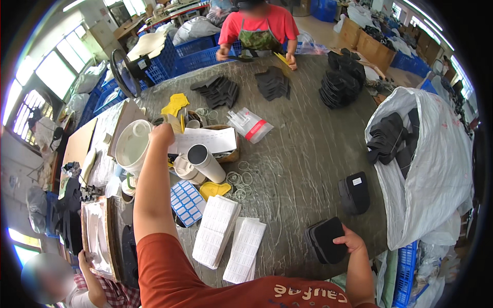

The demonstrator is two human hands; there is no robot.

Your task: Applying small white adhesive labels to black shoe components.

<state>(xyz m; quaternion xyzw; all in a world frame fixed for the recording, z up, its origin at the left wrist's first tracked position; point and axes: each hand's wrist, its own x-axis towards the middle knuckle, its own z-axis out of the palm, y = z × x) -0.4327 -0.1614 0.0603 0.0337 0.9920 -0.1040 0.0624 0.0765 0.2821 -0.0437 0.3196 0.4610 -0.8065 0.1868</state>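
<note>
Black stacks [328,241] beside the right hand [351,240]: two, one touched.

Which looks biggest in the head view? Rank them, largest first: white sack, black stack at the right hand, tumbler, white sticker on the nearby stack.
1. White sack
2. Black stack at the right hand
3. Tumbler
4. White sticker on the nearby stack

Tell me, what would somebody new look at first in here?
Probably the big white sack at the right, with dark pieces showing in its open mouth. Next, the bright red shirt of a person across the table. Then the hands, wide apart: the left hand beside a white bucket, the right hand touching a black stack up front.
</note>
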